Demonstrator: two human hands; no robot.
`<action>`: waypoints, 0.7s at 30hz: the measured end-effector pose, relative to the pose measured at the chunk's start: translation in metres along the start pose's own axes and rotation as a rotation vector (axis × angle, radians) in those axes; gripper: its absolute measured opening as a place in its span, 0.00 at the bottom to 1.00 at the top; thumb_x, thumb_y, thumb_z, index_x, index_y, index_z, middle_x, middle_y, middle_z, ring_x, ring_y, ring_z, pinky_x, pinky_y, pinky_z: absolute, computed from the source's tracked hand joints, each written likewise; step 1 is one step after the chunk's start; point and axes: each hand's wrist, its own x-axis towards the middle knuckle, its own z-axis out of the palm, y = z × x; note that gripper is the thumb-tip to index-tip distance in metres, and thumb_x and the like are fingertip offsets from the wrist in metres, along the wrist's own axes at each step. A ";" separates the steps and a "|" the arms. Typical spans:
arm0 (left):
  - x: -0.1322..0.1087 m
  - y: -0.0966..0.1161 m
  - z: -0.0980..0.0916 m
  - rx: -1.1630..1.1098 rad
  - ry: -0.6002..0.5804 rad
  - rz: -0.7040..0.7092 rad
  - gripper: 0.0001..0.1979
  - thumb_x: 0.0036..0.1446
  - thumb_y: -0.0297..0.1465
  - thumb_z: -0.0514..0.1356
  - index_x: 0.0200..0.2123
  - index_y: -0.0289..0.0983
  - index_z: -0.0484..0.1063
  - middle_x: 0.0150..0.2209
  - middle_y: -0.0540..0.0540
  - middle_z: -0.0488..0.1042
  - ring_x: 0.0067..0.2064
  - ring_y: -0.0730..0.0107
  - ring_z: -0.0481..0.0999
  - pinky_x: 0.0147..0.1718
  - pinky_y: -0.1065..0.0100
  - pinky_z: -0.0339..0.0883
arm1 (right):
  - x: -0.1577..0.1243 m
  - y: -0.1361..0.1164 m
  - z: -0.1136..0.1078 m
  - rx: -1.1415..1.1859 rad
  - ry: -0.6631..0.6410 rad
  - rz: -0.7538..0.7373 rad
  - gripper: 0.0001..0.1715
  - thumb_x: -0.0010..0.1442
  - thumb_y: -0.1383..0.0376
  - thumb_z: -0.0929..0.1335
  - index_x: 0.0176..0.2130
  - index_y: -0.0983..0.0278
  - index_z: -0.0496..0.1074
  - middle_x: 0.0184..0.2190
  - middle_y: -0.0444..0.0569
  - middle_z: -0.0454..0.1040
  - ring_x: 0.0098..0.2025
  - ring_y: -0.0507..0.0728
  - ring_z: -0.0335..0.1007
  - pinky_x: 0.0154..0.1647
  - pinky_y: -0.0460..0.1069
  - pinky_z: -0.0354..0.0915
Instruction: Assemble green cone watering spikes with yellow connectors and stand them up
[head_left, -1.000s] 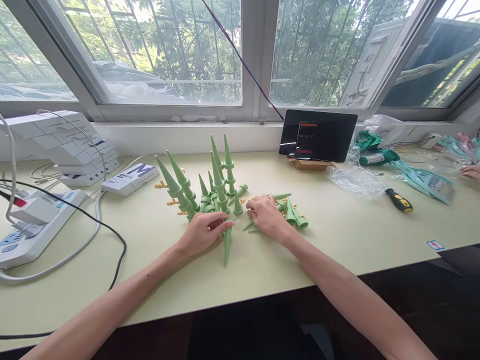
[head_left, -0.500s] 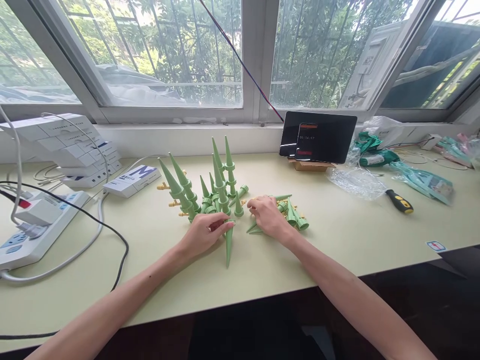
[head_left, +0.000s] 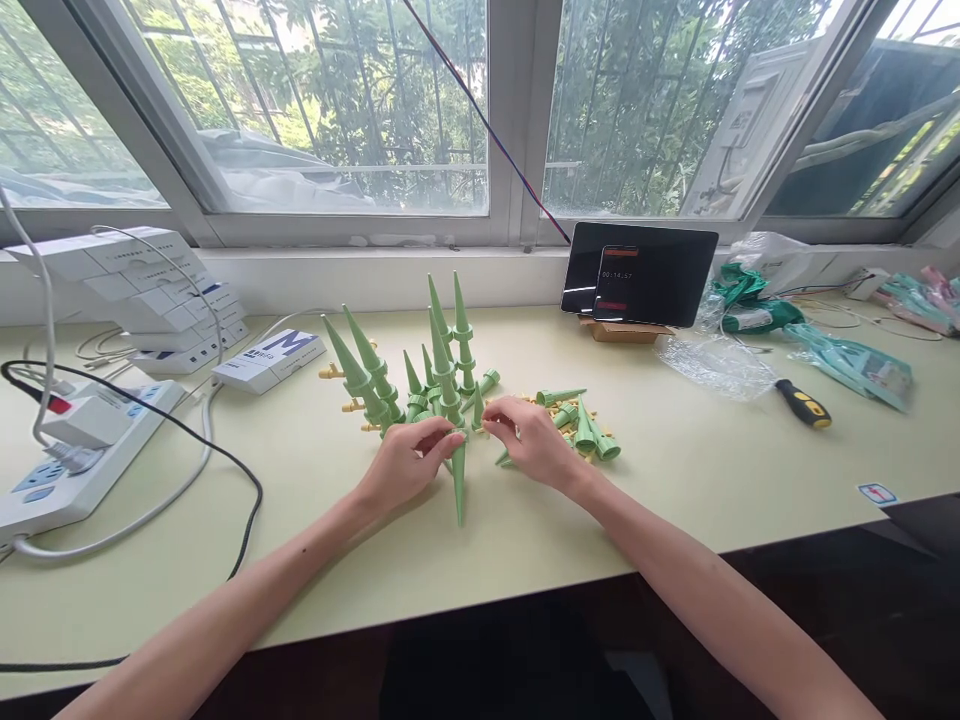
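My left hand (head_left: pixel 409 460) is closed, thumb and fingers pinching a green plastic watering spike (head_left: pixel 460 488) near its wide end. The spike's tip points down toward me. My right hand (head_left: pixel 536 440) is pinched just right of it, with a small yellow valve (head_left: pixel 481 430) at its fingertips, mostly hidden. Behind my left hand stand several green spikes (head_left: pixel 349 358), tips up, some with yellow valves (head_left: pixel 331 371) sticking out sideways. Beside and beyond my right hand lies a loose pile of green spikes (head_left: pixel 585 428) and yellow pieces.
White boxes (head_left: pixel 157 300) and a power strip (head_left: pixel 97 470) with cables are at the left. A tablet (head_left: pixel 660 275) with a phone (head_left: pixel 616 285) before it leans near the window. Plastic wrap (head_left: pixel 712 365), a screwdriver (head_left: pixel 802 403) and green packets (head_left: pixel 855 362) lie right.
My right hand has moved left from the loose pile toward the spike in my left hand. The left hand keeps its hold, and the spike is slightly raised.
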 end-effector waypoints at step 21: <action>-0.001 -0.006 0.002 -0.301 0.051 -0.122 0.10 0.63 0.39 0.57 0.36 0.38 0.66 0.26 0.54 0.65 0.18 0.80 0.67 0.17 0.75 0.64 | -0.003 -0.009 0.001 0.381 0.006 0.168 0.08 0.63 0.60 0.66 0.37 0.63 0.69 0.32 0.48 0.76 0.33 0.54 0.74 0.35 0.49 0.72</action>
